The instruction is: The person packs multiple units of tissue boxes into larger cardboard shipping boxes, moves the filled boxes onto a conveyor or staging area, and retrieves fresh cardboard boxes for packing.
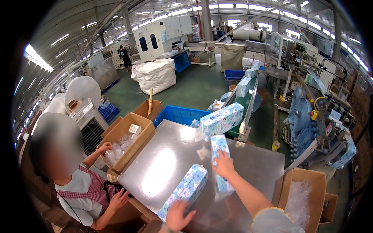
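Two long tissue packs in blue-and-white flowered film lie on a steel table [155, 155] before me. My left hand [179, 218] rests on the near end of the left tissue pack [186, 188], thumb held away from the fingers. That hand is partly smeared. Stretched forward, my right hand [224, 165] lies across the other tissue pack [223, 186] with its fingers spread over the top. Beyond it, a larger flowered tissue pack [222, 121] sits at the table's far edge, by the end of a green conveyor belt [250, 103].
A co-worker [87, 182] stands at the left, one hand in a carton [145, 134] of clear plastic film. Behind the table is a blue crate [180, 114]. At my right stands another carton [289, 182] holding film. Machinery [303, 112] lines the right side.
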Motion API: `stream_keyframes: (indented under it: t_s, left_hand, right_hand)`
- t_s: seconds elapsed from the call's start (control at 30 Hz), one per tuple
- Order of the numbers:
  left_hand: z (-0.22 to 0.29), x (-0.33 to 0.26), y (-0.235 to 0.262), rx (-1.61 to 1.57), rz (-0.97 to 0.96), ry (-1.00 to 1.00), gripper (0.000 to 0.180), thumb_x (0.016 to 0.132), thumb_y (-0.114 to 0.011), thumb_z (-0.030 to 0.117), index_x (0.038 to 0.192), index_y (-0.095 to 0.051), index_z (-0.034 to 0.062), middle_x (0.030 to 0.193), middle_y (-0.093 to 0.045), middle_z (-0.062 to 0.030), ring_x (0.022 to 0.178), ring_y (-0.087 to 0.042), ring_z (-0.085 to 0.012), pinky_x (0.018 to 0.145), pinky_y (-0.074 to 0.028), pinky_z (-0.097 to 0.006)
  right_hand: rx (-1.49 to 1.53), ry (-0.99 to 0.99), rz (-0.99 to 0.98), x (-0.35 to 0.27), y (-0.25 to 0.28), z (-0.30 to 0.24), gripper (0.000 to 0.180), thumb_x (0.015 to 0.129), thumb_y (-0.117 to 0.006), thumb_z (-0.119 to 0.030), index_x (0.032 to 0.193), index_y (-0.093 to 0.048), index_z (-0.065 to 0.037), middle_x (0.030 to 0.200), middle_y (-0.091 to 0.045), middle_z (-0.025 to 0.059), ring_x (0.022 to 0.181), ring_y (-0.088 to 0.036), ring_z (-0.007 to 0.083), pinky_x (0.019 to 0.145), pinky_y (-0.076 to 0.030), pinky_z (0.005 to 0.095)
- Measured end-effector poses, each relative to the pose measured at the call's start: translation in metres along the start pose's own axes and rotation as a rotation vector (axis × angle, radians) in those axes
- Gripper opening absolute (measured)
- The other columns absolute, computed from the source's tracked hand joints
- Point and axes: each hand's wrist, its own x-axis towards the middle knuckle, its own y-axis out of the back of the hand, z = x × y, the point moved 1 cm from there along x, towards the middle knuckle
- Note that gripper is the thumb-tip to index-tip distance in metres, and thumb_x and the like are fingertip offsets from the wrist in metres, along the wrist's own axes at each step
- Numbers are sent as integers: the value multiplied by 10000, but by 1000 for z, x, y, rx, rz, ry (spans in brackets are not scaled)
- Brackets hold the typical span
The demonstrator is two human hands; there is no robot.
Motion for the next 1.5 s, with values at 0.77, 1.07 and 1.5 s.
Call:
stream_keyframes:
  t_s: [0.77, 1.07, 1.5]
  left_hand:
    - [-45, -263, 59, -1048, 842, -37, 740, 726, -890, 74, 1348, -494, 9, 1264, -584, -82, 1196, -553, -213, 1042, -443, -409]
    - [-100, -330, -63, 188, 463, 356, 889, 716, -817, 241, 1474, -415, 8, 1161, -607, -198, 1055, -573, -383, 904, -494, -464]
    - [-149, -321, -180, 267, 264, 420, 842, 775, -777, 401, 1467, -446, 54, 1441, -509, -227, 1359, -467, -389, 1153, -358, -451]
  right_hand:
    - [-195, 164, -314, -259, 68, -25, 1261, 589, -926, -284, 1625, -216, -179, 1173, -558, 200, 1127, -549, 394, 958, -444, 515]
    - [-103, 407, -148, -270, 99, -115, 1238, 585, -904, -97, 1619, -225, -147, 1173, -546, 203, 1119, -543, 412, 971, -453, 458]
    - [525, 1542, -207, -358, 87, -387, 875, 648, -777, -95, 1444, -548, -378, 1205, -547, 143, 1107, -552, 346, 976, -434, 473]
